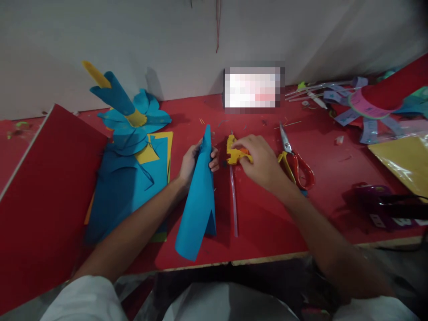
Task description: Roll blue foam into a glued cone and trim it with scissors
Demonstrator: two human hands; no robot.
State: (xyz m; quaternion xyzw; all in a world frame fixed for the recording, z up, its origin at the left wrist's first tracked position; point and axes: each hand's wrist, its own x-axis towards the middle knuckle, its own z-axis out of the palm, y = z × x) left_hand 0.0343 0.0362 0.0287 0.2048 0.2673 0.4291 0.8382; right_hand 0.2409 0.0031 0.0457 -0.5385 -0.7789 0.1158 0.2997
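A blue sheet rolled into a tall cone (199,200) stands tilted over the table, its narrow end pointing away from me. My left hand (197,162) is wrapped around its upper part, with fingertips showing on the right side. Just to the right, a yellow hot glue gun (230,155) lies on the table with its nozzle facing the wall. A clear glue stick (234,200) sticks out of its back toward me. My right hand (259,160) has its thumb and fingers curled about the glue gun's handle. Scissors (294,167) with red and yellow grips lie beside that hand.
On the left stand a blue paper flower (127,111), stacked blue sheets (117,196) and a large red board (50,200). A pixelated bright rectangle (252,89) leans at the wall. Rightward are a red cone (397,84), a yellow packet (401,160) and a purple object (377,200).
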